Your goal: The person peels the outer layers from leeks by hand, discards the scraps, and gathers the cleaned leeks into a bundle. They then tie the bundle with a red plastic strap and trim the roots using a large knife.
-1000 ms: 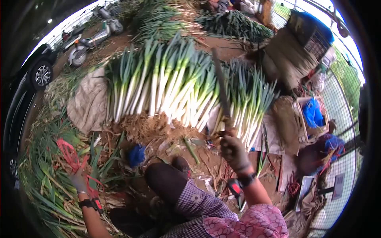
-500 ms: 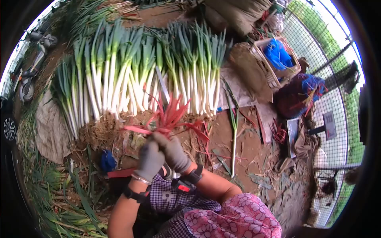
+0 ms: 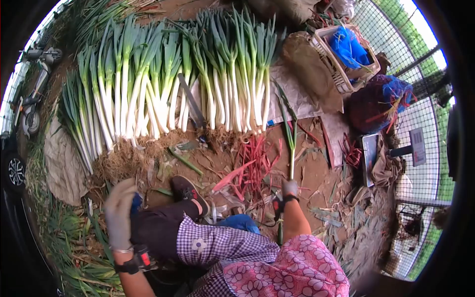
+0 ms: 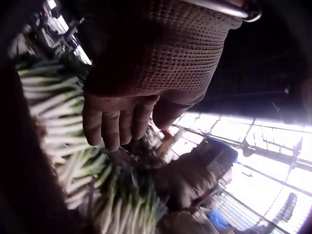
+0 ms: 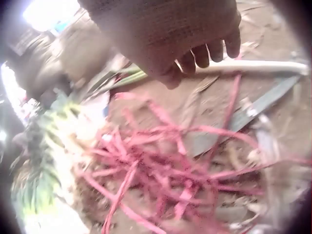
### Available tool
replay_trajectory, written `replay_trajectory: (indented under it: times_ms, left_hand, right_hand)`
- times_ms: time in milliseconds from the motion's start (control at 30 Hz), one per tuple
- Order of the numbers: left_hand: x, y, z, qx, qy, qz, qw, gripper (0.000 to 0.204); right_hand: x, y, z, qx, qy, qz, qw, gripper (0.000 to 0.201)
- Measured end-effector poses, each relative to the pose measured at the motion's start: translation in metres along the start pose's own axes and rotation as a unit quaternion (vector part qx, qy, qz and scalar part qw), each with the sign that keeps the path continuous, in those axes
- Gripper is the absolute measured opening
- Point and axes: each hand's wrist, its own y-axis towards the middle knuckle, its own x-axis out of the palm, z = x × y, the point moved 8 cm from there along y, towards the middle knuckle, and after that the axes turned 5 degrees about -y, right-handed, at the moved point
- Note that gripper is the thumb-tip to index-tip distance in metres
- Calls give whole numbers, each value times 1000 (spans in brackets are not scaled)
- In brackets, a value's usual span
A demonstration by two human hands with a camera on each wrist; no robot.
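Note:
My gloved left hand [image 3: 119, 215] [image 4: 156, 63] is raised beside the left knee with its fingers extended and nothing in them. Over the lower stalk of a single leek [image 3: 292, 159] [image 5: 258, 66], lying apart on the ground, is my gloved right hand [image 3: 290, 187] [image 5: 180, 29]. Its fingertips point down at the stalk in the right wrist view, and no firm hold shows. Red strips [image 3: 253, 166] [image 5: 161, 161] lie tangled on the soil left of that hand. A long blade [image 3: 190, 101] rests between two groups of upright-laid leeks [image 3: 133, 94] with roots toward me.
A crate [image 3: 329, 62] with blue plastic stands at the upper right, near a dark red sack [image 3: 368, 111] and a scale with a display [image 3: 418, 147]. Loose green leaves [image 3: 81, 247] cover the lower left. A shoe [image 3: 187, 193] is planted before the leek roots.
Both hands have parted from the red strips they held together, which now lie on the ground. The left hand has moved left and the right hand right, to the single leek.

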Motion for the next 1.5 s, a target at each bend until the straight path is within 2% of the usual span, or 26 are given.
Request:
replay_trajectory:
  times_ms: [33,67,133,200,267,333,400,467,533,667,700,733,800,833,900,967,1000,1033,1067,1133,1233,1267,1333,1367,1400,1500]
  left_hand:
    - [-26,-4,-11,-30,9,57,998,30]
    - [-51,-10,-31,-24,7,96,995,30]
    - [-93,-29,-73,-59,-14,159,985,29]
    - [-125,-50,-124,-87,21,152,984,29]
    - [-156,-72,-181,-110,54,143,982,29]
    - [-189,-103,-251,-209,82,172,959,28]
    - [-207,-130,-294,-214,117,179,953,28]
    - [-205,-144,-292,-221,152,190,944,27]
    - [-183,-161,-279,-282,26,187,941,28]
    - [-198,-167,-287,-243,61,167,954,28]
    - [-201,-166,-291,-272,101,140,947,29]
    - [-200,-167,-290,-302,141,113,936,29]
    - [-183,-157,-269,-293,119,128,940,28]
    - [-173,-147,-256,-287,98,145,942,28]
    - [-164,-130,-251,-268,104,139,948,26]
    - [-155,-115,-243,-247,106,141,953,25]
    - [-144,-105,-236,-222,90,120,963,24]
    - [-137,-100,-233,-198,74,97,973,23]
    - [-137,-98,-238,-192,65,102,974,23]
    - [-126,-89,-229,-100,73,66,990,23]
    - [-117,-98,-204,-119,111,48,985,22]
    - [-121,-101,-211,-115,105,55,986,22]
    - [-126,-109,-238,-132,-30,75,988,21]
    - [-129,-111,-241,-97,-34,86,991,21]
    - [-129,-116,-232,-94,-40,102,990,21]
    - [-116,-114,-140,-9,-67,139,988,19]
  right_hand:
    - [8,9,38,6,20,51,998,47]
    - [13,8,60,-20,21,50,998,44]
    - [19,9,82,-46,19,44,998,41]
    - [51,15,111,33,-24,-102,994,37]
    - [53,16,114,47,-7,-94,994,35]
    - [38,18,118,98,-38,34,994,33]
    - [44,20,114,85,-65,17,994,32]
    - [52,27,108,67,-94,-2,993,32]
    - [61,27,101,32,-105,-60,992,43]
    - [54,6,73,-27,-39,-100,994,44]
    - [69,-5,61,-29,233,-235,943,40]
    - [64,-29,35,-31,481,-348,804,37]
    - [23,-71,-13,-47,573,-407,710,34]
    - [7,-83,-26,-50,575,-403,710,34]
    - [-32,-109,-64,-158,614,-411,655,44]
    - [-63,-142,-89,-208,595,-398,667,46]
    - [-81,-162,-102,-251,574,-384,678,49]
    - [-98,-186,-114,-258,562,-386,685,56]
    - [-117,-212,-127,-288,560,-369,684,56]
    - [-134,-245,-143,-339,538,-363,681,56]
    - [-153,-279,-162,-395,496,-373,677,54]
    - [-160,-293,-169,-419,472,-382,675,54]
    - [-167,-316,-185,-458,437,-392,667,53]
    - [-162,-326,-194,-485,408,-407,657,52]
    - [-156,-337,-202,-512,378,-422,646,51]
    - [-142,-364,-225,-583,295,-396,646,35]
